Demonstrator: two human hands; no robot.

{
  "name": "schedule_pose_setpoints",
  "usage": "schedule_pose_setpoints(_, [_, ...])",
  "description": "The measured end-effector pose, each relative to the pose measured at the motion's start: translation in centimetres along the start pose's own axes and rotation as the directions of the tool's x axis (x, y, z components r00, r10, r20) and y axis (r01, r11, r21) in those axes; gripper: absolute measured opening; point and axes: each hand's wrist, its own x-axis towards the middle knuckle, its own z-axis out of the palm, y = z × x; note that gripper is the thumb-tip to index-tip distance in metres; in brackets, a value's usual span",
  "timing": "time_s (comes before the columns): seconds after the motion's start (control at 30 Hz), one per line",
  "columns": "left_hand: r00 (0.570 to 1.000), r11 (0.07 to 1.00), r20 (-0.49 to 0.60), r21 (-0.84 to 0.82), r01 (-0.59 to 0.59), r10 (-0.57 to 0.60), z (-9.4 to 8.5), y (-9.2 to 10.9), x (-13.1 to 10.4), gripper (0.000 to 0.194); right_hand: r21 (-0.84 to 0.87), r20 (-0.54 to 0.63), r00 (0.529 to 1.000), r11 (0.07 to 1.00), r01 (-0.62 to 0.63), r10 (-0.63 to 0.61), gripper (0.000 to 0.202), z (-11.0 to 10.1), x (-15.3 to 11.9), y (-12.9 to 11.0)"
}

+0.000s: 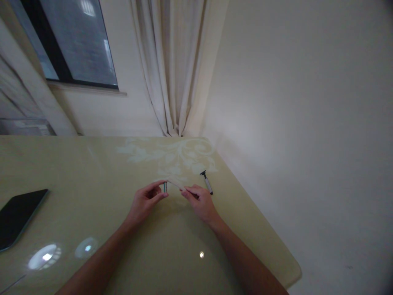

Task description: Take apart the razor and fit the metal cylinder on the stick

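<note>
Between the thumb and fingertips of my left hand is a small upright rectangular piece with a teal stripe and dark edges; it resembles a razor cartridge, but is too small to be sure. My right hand pinches one end of a thin pale strip, perhaps tissue or cloth. The strip arches over to the top of the small piece by my left fingertips; whether it is attached there I cannot tell. Just beyond my right hand, a razor with a black head and grey handle lies on the table.
The pale yellow glossy table carries a white floral pattern and light reflections. A dark tablet lies at the left. A white wall runs along the right edge; a curtain and window stand behind.
</note>
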Motion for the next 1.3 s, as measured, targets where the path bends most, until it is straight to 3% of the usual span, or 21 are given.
schedule_pose_setpoints(0.1, [1.0, 1.0, -0.008, 0.021, 0.008, -0.008, -0.1, -0.1, 0.0, 0.047, -0.004, 0.038, 0.999, 1.0, 0.009, -0.009, 0.027, 0.3, -0.1, 0.0])
schedule_pose_setpoints(0.27, [1.0, 1.0, 0.003, 0.024, -0.004, 0.003, -0.1, -0.2, 0.2, 0.049, -0.014, -0.001, 1.0, 1.0, 0.004, -0.004, 0.022, 0.3, -0.1, 0.1])
schedule_pose_setpoints(0.77, [1.0, 1.0, 0.006, 0.013, 0.005, -0.005, 0.0, -0.3, 0.3, 0.048, -0.027, 0.055, 0.998, 0.999, -0.029, 0.03, 0.031, -0.6, 0.0, 0.6])
schedule_pose_setpoints(0.93, [1.0, 1.0, -0.002, 0.015, -0.012, 0.012, 0.0, -0.3, 0.3, 0.047, 0.044, 0.121, 0.993, 0.999, -0.01, 0.004, 0.03, -0.6, 0.1, 0.6])
schedule_pose_setpoints(1.07, [1.0, 0.999, 0.005, 0.027, -0.02, 0.019, -0.1, -0.3, 0.4, 0.046, 0.011, 0.093, 0.996, 1.0, -0.016, 0.015, 0.032, -0.4, 0.1, 0.5])
schedule_pose_setpoints(1.2, [1.0, 1.0, -0.003, 0.018, -0.021, 0.021, 0.0, -0.1, 0.4, 0.045, 0.038, 0.166, 0.986, 0.999, 0.001, -0.008, 0.034, -0.6, 0.0, 0.3])
schedule_pose_setpoints(1.3, [1.0, 1.0, -0.007, 0.005, -0.012, 0.012, 0.0, 0.0, 0.4, 0.046, 0.03, 0.136, 0.991, 0.999, -0.011, 0.007, 0.035, -0.7, 0.1, 0.3])
